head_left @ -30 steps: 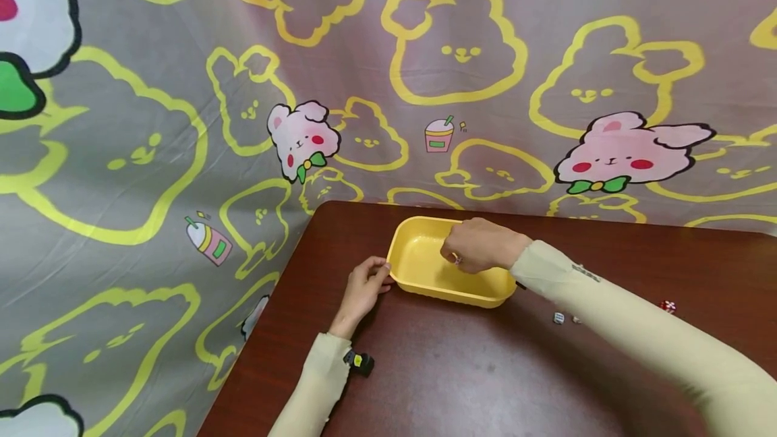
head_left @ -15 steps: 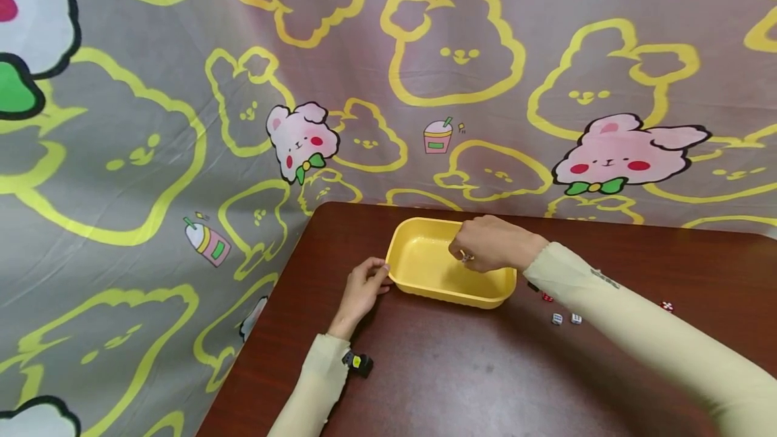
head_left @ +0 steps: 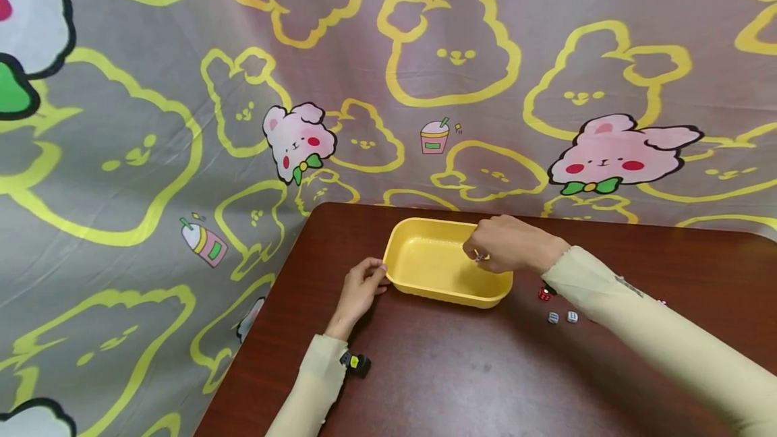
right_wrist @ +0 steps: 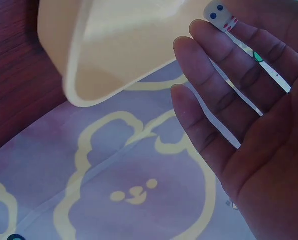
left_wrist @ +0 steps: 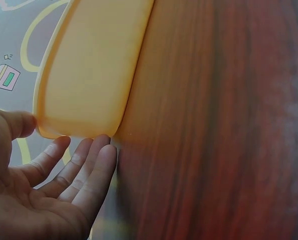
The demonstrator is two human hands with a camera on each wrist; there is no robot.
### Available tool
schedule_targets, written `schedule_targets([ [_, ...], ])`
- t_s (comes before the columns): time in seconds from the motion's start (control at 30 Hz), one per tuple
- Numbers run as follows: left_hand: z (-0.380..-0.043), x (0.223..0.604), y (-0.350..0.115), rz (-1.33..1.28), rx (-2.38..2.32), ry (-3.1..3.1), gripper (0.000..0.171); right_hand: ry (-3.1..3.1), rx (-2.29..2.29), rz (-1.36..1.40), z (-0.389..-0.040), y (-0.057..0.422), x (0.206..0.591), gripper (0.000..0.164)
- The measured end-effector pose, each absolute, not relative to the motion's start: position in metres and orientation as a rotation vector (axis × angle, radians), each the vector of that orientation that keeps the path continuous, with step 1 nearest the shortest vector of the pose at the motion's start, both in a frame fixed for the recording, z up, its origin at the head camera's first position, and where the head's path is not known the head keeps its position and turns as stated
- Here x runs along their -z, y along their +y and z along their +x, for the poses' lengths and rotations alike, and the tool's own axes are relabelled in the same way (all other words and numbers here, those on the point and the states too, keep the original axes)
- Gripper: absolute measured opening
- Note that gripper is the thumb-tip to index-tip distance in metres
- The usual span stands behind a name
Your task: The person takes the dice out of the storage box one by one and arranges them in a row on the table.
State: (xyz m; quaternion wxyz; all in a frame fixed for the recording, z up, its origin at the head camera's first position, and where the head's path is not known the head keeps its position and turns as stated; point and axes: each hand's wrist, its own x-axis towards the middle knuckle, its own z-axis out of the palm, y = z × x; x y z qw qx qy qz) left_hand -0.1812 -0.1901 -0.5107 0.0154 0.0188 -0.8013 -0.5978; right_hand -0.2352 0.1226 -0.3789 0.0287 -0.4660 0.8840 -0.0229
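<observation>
A yellow rectangular tray (head_left: 434,265) rests on the dark wooden table. At its left end my left hand (head_left: 357,292) touches it; in the left wrist view the thumb meets the corner of the tray (left_wrist: 88,85) and the loosely bent fingertips lie along its outer wall. Over the tray's right half, my right hand (head_left: 516,245) pinches a small white die (right_wrist: 220,14) between thumb and index finger. Blue pips and red pips show on that die in the right wrist view, where the other fingers spread loosely. No other dice show inside the visible part of the tray.
Right of the tray lie a red die (head_left: 544,294) and two white dice (head_left: 553,318). Another small die (head_left: 662,302) shows partly behind the right sleeve. Patterned cloth (head_left: 461,86) hangs along the table's back and left edges.
My right hand has drifted right across the tray with the die still pinched. The sleeve's shift uncovers the red die and one white die. The left hand stays at the tray.
</observation>
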Motion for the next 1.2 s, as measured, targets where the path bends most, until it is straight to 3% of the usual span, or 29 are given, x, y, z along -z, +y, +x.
schedule_targets([
  [0.23,-0.181,0.508,-0.190,0.078,1.853,-2.516,0.028,2.741,0.062,-1.372,-0.232,0.135,0.380,0.018],
  [0.5,-0.166,0.479,-0.183,0.041,1.861,-2.489,0.027,2.808,0.050,-1.347,-0.223,0.154,0.377,0.022],
  [0.77,-0.179,0.506,-0.186,0.077,1.834,-2.499,0.025,2.834,0.070,-1.268,-0.210,0.181,0.378,0.028],
  [1.2,-0.180,0.511,-0.191,0.051,1.848,-2.495,0.025,2.870,0.143,-1.094,-0.189,0.237,0.392,0.040],
])
